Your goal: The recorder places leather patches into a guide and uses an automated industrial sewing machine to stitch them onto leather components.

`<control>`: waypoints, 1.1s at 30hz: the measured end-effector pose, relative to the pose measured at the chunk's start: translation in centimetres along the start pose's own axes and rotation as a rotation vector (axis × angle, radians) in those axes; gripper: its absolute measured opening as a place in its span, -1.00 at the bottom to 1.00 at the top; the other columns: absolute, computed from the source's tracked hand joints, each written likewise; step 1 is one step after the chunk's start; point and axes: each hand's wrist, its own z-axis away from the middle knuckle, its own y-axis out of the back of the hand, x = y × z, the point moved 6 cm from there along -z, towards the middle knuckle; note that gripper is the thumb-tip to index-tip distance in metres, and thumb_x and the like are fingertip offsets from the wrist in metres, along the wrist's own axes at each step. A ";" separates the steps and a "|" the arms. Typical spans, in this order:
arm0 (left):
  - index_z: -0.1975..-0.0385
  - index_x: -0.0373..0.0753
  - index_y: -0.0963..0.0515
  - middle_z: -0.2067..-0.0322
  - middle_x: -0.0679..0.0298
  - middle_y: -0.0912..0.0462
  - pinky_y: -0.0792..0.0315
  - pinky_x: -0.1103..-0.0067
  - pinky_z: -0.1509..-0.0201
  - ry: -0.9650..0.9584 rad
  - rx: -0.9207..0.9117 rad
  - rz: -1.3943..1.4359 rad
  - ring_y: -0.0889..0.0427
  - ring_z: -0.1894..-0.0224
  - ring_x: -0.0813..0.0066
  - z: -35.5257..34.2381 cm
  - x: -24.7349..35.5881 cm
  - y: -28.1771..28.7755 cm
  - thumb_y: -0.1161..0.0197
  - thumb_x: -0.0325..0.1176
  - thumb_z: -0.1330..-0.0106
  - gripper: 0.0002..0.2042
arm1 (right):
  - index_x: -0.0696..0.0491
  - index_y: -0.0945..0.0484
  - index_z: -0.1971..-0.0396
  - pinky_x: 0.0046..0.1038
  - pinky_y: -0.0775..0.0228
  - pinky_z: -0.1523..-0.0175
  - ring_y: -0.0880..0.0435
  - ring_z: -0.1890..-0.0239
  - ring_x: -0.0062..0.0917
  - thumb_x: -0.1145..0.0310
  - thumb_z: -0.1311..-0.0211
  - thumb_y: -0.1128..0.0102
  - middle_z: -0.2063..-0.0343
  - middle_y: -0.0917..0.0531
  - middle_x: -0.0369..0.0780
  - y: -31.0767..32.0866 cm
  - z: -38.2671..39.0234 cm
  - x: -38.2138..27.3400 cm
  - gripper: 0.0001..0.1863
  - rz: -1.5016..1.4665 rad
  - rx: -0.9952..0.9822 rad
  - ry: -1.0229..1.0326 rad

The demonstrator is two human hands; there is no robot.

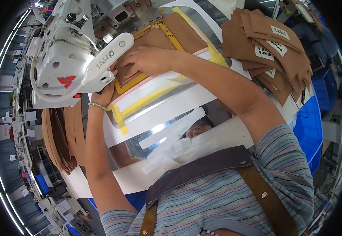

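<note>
My right hand (150, 61) lies over a yellow-edged template frame (171, 37) with its fingers stretched out and spread. Inside that frame is a flat brown piece (152, 41), which looks like cloth, and the hand rests at its near edge. My left hand (106, 93) reaches in at the frame's left corner, close under the white sewing machine head (67, 65). The machine hides most of its fingers, so their grip does not show. Another brown panel (184, 31) lies flat to the right of the frame.
A fanned pile of brown pieces with white labels (253, 39) sits at the right. More long brown pieces (63, 137) hang at the left table edge. Translucent tape strips (175, 141) cover a shiny plate nearer me. A blue bin (309, 128) stands at the right.
</note>
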 end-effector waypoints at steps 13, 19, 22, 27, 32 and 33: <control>-0.35 -0.36 -0.49 -0.30 0.11 -0.62 -0.37 0.48 -0.52 0.136 -0.051 0.363 -0.53 -0.40 0.34 3.1 -14.2 -6.8 -0.08 -0.53 -0.55 -0.61 | -0.25 -0.84 -0.05 -0.19 -0.31 -0.49 -0.52 -0.38 -0.27 0.53 -0.26 -0.26 -0.27 -0.65 -0.23 0.2 -1.4 -0.4 -0.55 0.005 0.010 0.036; -0.31 -0.38 -0.50 -0.30 0.09 -0.61 -0.38 0.45 -0.51 0.331 0.013 0.994 -0.53 -0.40 0.31 1.4 -14.1 -9.0 -0.02 -0.65 -0.49 -0.59 | -0.24 -0.83 -0.04 -0.21 -0.38 -0.45 -0.56 -0.35 -0.27 0.51 -0.29 -0.26 -0.27 -0.66 -0.24 0.6 -1.8 0.4 -0.59 0.012 -0.120 -0.029; -0.31 -0.35 -0.51 -0.30 0.09 -0.62 -0.38 0.43 -0.51 0.296 -0.003 0.890 -0.53 -0.39 0.27 1.1 -13.7 -8.3 -0.07 -0.60 -0.48 -0.59 | -0.29 -0.81 -0.09 -0.20 -0.39 -0.41 -0.54 -0.35 -0.31 0.45 -0.35 -0.22 -0.26 -0.64 -0.28 -0.1 -1.8 0.7 -0.58 0.058 -0.129 -0.026; -0.30 -0.30 -0.52 -0.29 0.08 -0.62 -0.38 0.39 -0.51 0.258 -0.033 0.710 -0.54 -0.38 0.21 1.6 -13.8 -7.3 -0.15 -0.51 -0.46 -0.59 | -0.31 -0.78 -0.15 -0.20 -0.41 -0.36 -0.54 -0.33 -0.35 0.40 -0.40 -0.18 -0.24 -0.64 -0.30 -0.3 -2.2 0.2 -0.57 0.103 -0.120 -0.006; -0.29 -0.25 -0.54 -0.28 0.07 -0.63 -0.37 0.34 -0.51 0.201 -0.068 0.552 -0.54 -0.37 0.14 1.4 -13.7 -7.1 -0.23 -0.42 -0.43 -0.57 | -0.21 -0.84 -0.02 -0.24 -0.42 -0.41 -0.58 -0.30 -0.30 0.39 -0.33 -0.29 -0.17 -0.70 -0.27 0.4 -1.8 -0.1 -0.67 0.054 -0.051 0.008; -0.29 -0.24 -0.54 -0.28 0.07 -0.63 -0.37 0.34 -0.51 0.186 -0.074 0.521 -0.54 -0.37 0.13 1.3 -13.5 -7.0 -0.24 -0.41 -0.43 -0.57 | -0.21 -0.84 -0.02 -0.24 -0.42 -0.41 -0.58 -0.30 -0.30 0.39 -0.33 -0.29 -0.17 -0.70 -0.27 0.4 -1.7 0.1 -0.67 0.059 -0.050 0.001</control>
